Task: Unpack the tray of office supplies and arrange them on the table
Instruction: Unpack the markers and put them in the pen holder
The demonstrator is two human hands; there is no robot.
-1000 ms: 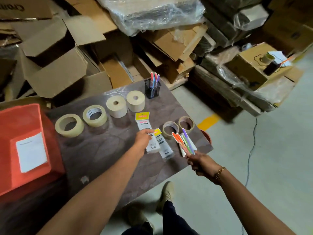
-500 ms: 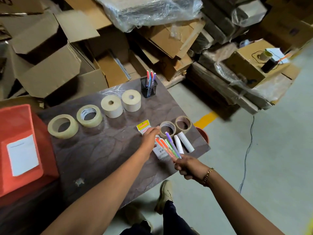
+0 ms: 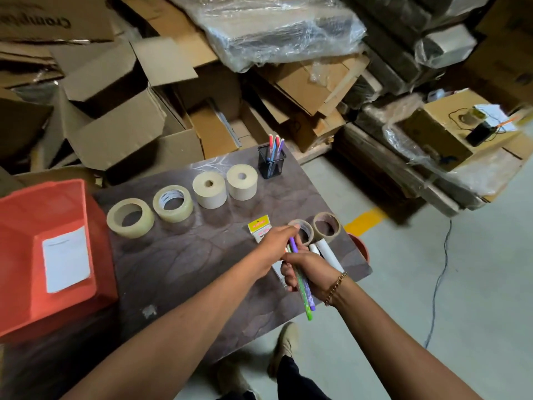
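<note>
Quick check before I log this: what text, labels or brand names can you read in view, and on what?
"Cromp...", upside down and cut off, on the cardboard box at top left.
Yellow-topped packet: red print, too blurred to read.
White sheet in the red tray: faint line, unreadable.
Clear tape roll: core print too small to read.

We see the right hand [image 3: 310, 272] closed around a bundle of coloured pens [image 3: 303, 287], purple and green ends pointing toward us. The left hand [image 3: 277, 243] reaches to the pens' far tips, its grip on them hidden. On the dark brown surface [image 3: 184, 255] stand 4 tape rolls [image 3: 173, 199] in a row beside a black mesh pen cup [image 3: 271, 163]. The orange plastic tray [image 3: 34, 215] at left holds a white paper sheet [image 3: 66, 259].
</note>
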